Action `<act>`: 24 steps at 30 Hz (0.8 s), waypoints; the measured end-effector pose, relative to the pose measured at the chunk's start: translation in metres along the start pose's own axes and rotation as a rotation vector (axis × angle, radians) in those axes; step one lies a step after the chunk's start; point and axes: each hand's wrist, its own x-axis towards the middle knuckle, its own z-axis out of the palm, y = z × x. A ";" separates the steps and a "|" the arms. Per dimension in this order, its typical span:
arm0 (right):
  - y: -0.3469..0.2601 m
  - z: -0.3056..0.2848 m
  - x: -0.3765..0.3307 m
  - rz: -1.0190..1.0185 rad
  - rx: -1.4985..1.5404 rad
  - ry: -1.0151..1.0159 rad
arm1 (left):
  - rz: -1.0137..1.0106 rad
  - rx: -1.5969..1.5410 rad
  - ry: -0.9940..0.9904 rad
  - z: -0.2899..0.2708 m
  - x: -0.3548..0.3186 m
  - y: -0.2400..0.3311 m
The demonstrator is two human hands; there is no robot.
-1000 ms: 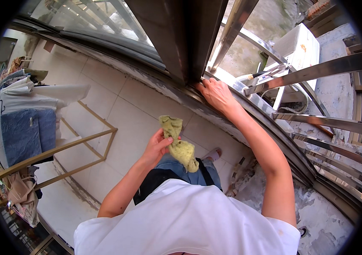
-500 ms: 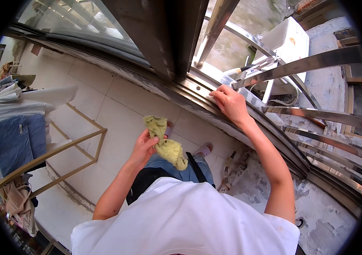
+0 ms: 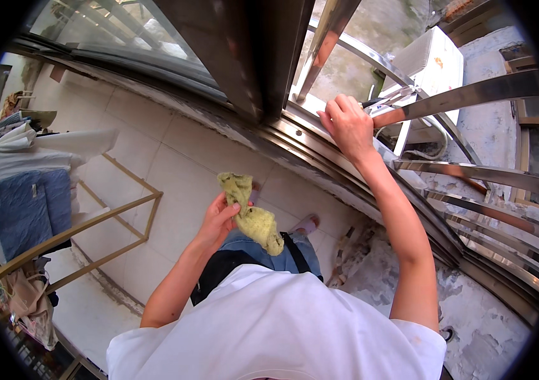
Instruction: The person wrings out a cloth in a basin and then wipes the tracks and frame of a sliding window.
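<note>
A yellow-green rag (image 3: 259, 228), bunched and darkly smudged, hangs from my left hand (image 3: 217, 218), whose thumb and fingers pinch it near the middle in front of my body. My right hand (image 3: 350, 126) is stretched out over the sill, just beyond the metal window track (image 3: 320, 140) and beside the metal bars (image 3: 434, 104). Its fingers are curled downward, and the fingertips are partly hidden behind the hand. Whether anything small is between them I cannot make out.
A dark window frame (image 3: 234, 57) with glass rises ahead. An outdoor air-conditioner unit (image 3: 431, 60) stands beyond the bars. To the left, a drying rack (image 3: 101, 212) carries hanging clothes, including blue denim (image 3: 29, 209). The wall (image 3: 396, 278) at lower right is peeling.
My right hand has moved off the track, a little farther out and up toward the bars. My left hand still holds the rag, nearly in the same place.
</note>
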 end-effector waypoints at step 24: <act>-0.044 0.032 -0.021 -0.082 -0.024 -0.231 | 0.043 0.159 -0.031 0.037 0.011 0.017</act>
